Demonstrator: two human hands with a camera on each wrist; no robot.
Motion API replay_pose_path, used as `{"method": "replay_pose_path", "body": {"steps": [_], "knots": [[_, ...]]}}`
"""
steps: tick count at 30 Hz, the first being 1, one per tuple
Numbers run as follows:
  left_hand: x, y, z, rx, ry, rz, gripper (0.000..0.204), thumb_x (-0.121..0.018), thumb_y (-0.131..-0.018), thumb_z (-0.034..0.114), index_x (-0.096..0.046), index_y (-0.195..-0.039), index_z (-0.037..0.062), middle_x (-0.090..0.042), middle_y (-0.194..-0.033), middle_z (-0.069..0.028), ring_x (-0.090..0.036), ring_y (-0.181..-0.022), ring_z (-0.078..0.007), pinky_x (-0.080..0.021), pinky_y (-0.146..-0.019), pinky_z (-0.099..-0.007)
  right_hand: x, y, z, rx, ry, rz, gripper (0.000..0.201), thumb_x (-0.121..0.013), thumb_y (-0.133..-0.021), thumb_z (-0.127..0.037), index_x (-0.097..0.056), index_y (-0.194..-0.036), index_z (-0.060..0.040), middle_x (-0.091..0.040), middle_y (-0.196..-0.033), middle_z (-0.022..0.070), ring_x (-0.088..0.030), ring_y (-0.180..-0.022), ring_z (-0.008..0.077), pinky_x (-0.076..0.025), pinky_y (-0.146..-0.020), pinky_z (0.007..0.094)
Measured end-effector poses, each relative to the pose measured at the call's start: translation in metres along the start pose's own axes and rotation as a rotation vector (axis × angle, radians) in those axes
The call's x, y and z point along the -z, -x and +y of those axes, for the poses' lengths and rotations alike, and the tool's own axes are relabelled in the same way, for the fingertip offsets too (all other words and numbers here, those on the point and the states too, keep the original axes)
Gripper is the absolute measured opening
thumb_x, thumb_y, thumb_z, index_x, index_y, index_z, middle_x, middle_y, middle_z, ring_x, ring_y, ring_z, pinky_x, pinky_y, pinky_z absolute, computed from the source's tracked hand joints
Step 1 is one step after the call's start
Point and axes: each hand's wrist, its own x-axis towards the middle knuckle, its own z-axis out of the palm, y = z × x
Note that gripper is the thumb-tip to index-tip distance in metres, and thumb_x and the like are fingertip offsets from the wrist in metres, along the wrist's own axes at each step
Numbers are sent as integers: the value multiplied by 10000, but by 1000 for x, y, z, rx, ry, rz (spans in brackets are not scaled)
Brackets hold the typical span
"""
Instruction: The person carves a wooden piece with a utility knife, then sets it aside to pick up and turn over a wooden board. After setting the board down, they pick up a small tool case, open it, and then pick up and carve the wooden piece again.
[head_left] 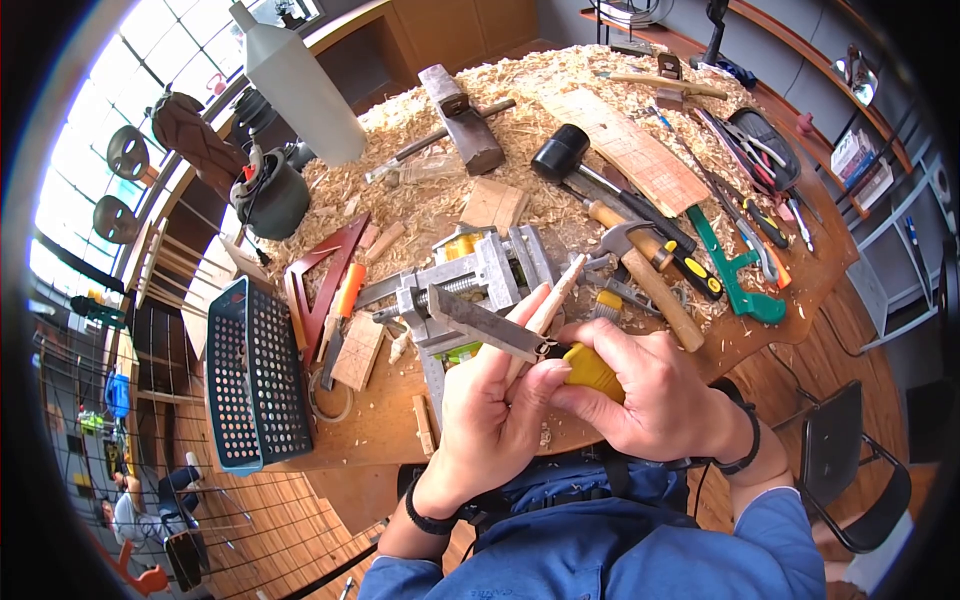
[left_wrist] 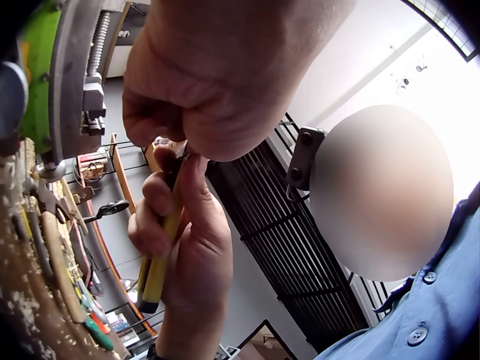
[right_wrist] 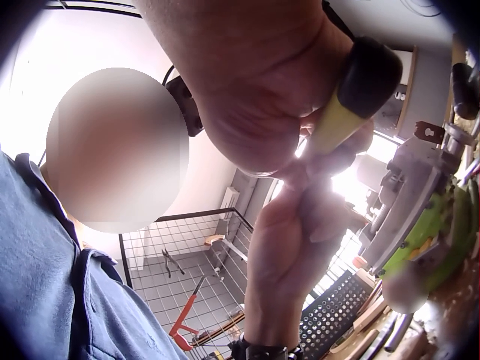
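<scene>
Hands (head_left: 490,405) (head_left: 650,385), wooden stick (head_left: 549,309), slanted chisel (head_left: 522,342), blade (head_left: 476,321) pointing left

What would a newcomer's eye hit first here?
Probably the yellow-handled chisel in the right hand, low centre of the head view, its blade crossing the wooden stick held in the left hand. Next, pale wood shavings blanketing the far part of the bench. Then two masks at far left, by the bright window.
</scene>
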Motion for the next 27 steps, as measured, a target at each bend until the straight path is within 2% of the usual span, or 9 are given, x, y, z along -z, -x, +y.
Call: {"method": "replay_pose_path", "body": {"steps": [1, 8, 10, 11, 13, 16, 23, 27], "knots": [[1, -1, 1, -24, -83, -5, 487, -672, -973, 29, -544, -1436, -57, -657, -1370, -210, -678, -955, -159, -531, -871, -295, 0, 0, 0, -3, 5, 9, 398, -768, -931, -219, -597, -1172, 47, -698, -798, 236, -720, -719, 414, -553, -588, 460], [1, -1, 0, -42, -94, 6, 486, -687, -965, 42, -562, -1425, -51, -678, -1324, -209, -663, -852, -142, -533, -804, -287, -1, 0, 0, 21, -19, 19, 406, -768, -930, -206, -598, -1179, 65, -694, -793, 242, -721, -724, 418, -556, -592, 459], [-1, -2, 2, -69, -80, 30, 487, -691, -965, 46, -564, -1424, -55, -728, -1164, -178, -638, -808, -127, -525, -769, -276, 0, 0, 1, 14, -25, 10, 409, -769, -930, -208, -598, -1181, 67, -695, -794, 241, -722, -725, 416, -557, -594, 455], [0, -2, 2, -69, -80, 31, 487, -691, -965, 46, -564, -1424, -55, -728, -1164, -178, -638, -808, -127, -525, -769, -276, 0, 0, 1, 6, -31, 3, 413, -769, -930, -210, -598, -1182, 68, -696, -794, 239, -723, -725, 415, -558, -596, 452], [0, -2, 3, -44, -101, 25, 493, -693, -963, 43, -562, -1427, -58, -732, -1005, -139, -623, -778, -114, -519, -747, -266, 0, 0, 1, 7, -24, 2, 415, -771, -929, -212, -599, -1181, 69, -696, -796, 239, -723, -726, 414, -558, -597, 451], [-1, -2, 2, -45, -82, 46, 497, -696, -963, 44, -559, -1430, -60, -725, -931, -126, -620, -768, -105, -519, -739, -260, -1, 0, 1, 11, -12, 13, 416, -772, -928, -214, -598, -1182, 66, -696, -798, 239, -722, -727, 415, -558, -597, 451], [-3, -2, 1, -75, -151, 73, 491, -709, -963, 63, -571, -1418, -59, -721, -931, -137, -621, -761, -102, -517, -723, -252, -3, 0, 0, 5, 20, 42, 393, -766, -935, -214, -588, -1173, 44, -692, -791, 233, -719, -731, 422, -555, -596, 464], [-2, 0, 4, -29, -211, 72, 488, -713, -960, 62, -576, -1414, -55, -727, -945, -148, -644, -776, -113, -526, -744, -255, -4, 0, -3, -9, 10, 54, 393, -766, -935, -216, -587, -1169, 44, -690, -786, 231, -718, -727, 421, -553, -593, 463]]}}
